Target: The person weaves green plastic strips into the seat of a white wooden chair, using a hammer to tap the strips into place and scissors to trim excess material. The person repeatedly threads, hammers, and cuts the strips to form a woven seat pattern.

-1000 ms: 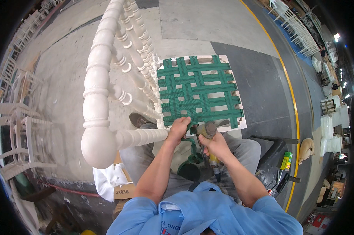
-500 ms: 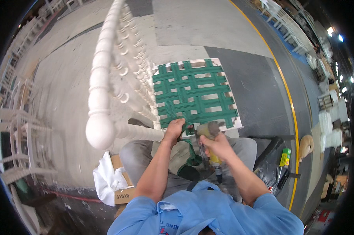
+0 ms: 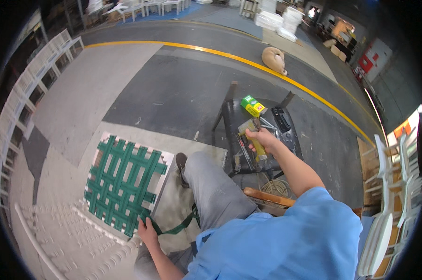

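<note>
My left hand [image 3: 148,232] is closed on a green webbing strap [image 3: 180,226] at the near edge of a white chair's seat [image 3: 122,179]. Green bands are woven over and under across that seat frame, and the strap's loose length trails toward my leg. My right hand [image 3: 267,140] grips a yellow pneumatic staple gun [image 3: 259,150], held over a worn black chair [image 3: 292,140]. On that chair lie a green and yellow box [image 3: 253,106], thin metal strips [image 3: 267,122] and a black tool [image 3: 281,118]. The white chair's spindle back [image 3: 47,233] is blurred.
A coiled pale hose [image 3: 276,187] and a wooden armrest [image 3: 269,196] are close to my right side. A tan dog [image 3: 274,59] lies curled by the yellow floor line [image 3: 220,53]. White chairs [image 3: 33,77] line the left; stacked white chair parts [image 3: 383,233] stand at right.
My view has swung to the right. The staple gun has moved away from the seat edge to above the black chair. My left hand stays at the seat with the strap.
</note>
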Tool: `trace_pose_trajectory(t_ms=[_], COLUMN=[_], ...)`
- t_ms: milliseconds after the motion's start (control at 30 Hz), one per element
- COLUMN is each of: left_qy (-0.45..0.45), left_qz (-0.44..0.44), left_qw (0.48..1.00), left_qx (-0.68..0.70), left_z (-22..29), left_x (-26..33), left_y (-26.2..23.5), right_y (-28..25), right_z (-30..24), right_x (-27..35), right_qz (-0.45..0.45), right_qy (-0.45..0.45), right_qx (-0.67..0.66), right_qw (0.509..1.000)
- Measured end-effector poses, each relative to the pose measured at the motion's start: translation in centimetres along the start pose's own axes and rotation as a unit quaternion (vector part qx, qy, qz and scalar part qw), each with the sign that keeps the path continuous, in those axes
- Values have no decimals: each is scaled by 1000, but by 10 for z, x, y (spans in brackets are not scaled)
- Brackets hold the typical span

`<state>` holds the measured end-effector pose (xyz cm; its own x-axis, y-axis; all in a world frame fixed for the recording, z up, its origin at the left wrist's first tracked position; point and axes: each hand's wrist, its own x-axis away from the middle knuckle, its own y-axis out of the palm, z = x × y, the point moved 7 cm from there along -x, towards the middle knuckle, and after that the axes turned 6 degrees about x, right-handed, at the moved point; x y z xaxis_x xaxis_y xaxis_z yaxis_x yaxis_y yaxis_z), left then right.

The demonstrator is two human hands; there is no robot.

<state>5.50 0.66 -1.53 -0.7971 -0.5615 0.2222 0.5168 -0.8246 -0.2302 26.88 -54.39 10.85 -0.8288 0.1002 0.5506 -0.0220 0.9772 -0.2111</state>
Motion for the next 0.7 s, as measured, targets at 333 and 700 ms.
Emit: trace_pose_trajectory(t_ms=[333, 700], left_qy=[-190, -220], left_qz=[-22, -69], left_qw=[948, 848], left_qx=[256, 477], left_z=[-5, -14], left_x=[37, 28], left_y=[12, 16], right_y=[-113, -161], right_z=[95, 128], right_x=[-35, 12], right_qz=[254, 283], right_qy=[53, 66], right_qx=[289, 437], right_qw=[922, 851])
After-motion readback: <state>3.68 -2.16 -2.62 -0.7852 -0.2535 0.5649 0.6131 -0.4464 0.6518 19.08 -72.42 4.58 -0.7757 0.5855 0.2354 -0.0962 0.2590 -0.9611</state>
